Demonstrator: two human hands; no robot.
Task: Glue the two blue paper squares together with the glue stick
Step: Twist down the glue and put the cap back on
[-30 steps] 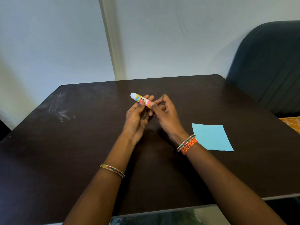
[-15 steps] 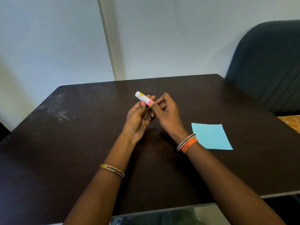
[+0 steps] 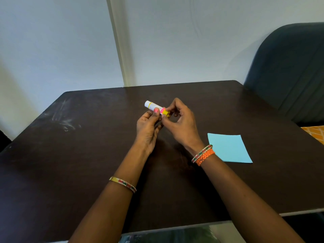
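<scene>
Nearest us, our two forearms reach out over the dark surface [image 3: 70, 172], a bangle [image 3: 122, 184] on the left one and an orange band [image 3: 204, 156] on the right wrist. Just right of that wrist lies the blue paper [image 3: 229, 149], flat on the surface — we cannot tell whether it is one sheet or two stacked. Left of the paper and farther out, our hands meet above the surface. The left hand [image 3: 148, 128] pinches the glue stick [image 3: 157, 108] round its white body, thumb on top; the right hand [image 3: 182, 121] curls its fingertips around the yellow end. Beyond stands a chair [image 3: 291, 72], behind the paper.
</scene>
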